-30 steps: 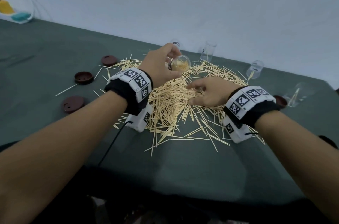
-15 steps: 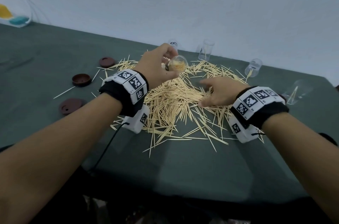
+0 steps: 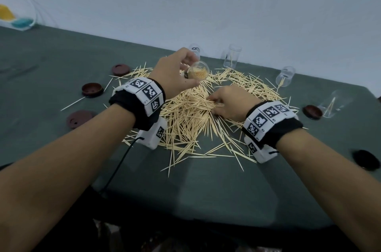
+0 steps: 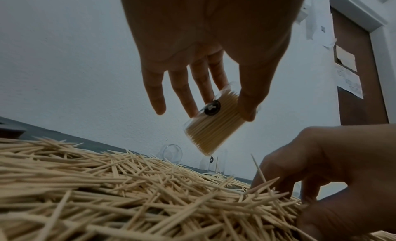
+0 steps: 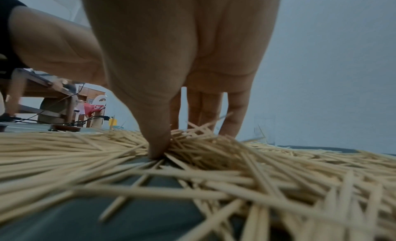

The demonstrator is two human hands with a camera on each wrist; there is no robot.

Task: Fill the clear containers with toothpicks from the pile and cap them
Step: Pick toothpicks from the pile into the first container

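The right hand (image 3: 227, 104) is pinching toothpicks (image 3: 191, 111) mid-pile, just below the tilted, nearly full container (image 3: 198, 72) the left hand (image 3: 175, 74) is gripping.

A dark green cloth-covered counter (image 3: 185, 185) stands against a pale blue-grey wall (image 3: 206, 4). At its far left corner lies a yellow and teal object (image 3: 14, 19). A brown wooden door (image 4: 362, 75) shows in the left wrist view.

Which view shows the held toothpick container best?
Left wrist: the container shows side-on, packed with toothpicks, pinched by the left hand. Head view shows only its mouth. Right wrist doesn't show it.
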